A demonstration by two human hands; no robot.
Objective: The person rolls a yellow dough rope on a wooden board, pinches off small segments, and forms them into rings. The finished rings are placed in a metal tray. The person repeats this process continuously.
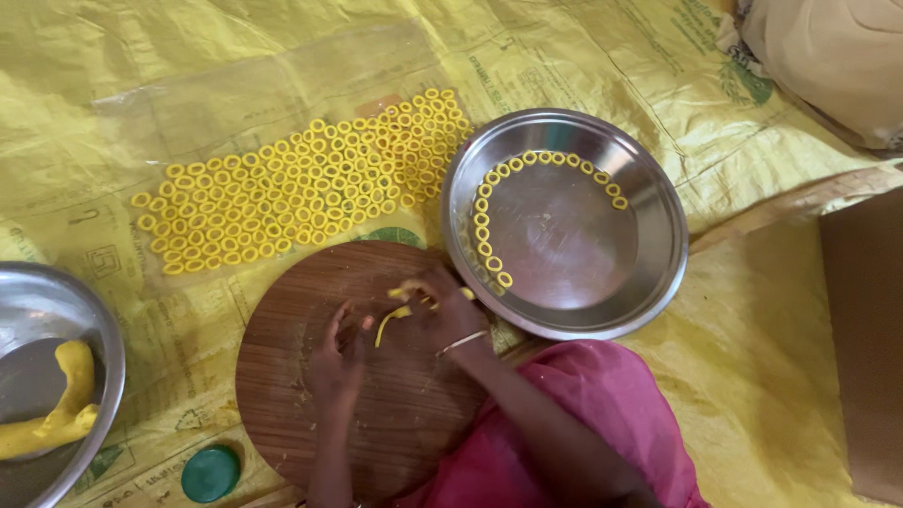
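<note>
A round wooden board lies on a yellow sheet. My right hand, with a thin bangle at the wrist, pinches a thin strip of yellow dough over the board. My left hand rests on the board just left of the strip's lower end, fingers apart, holding nothing that I can see. A steel plate to the right has small dough rings lined along its inner rim. Many more yellow rings lie in rows on clear plastic behind the board.
A steel bowl at the left edge holds a lump of yellow dough. A green round lid lies near the board's lower left. A cardboard piece is at the right, a cloth bundle at top right.
</note>
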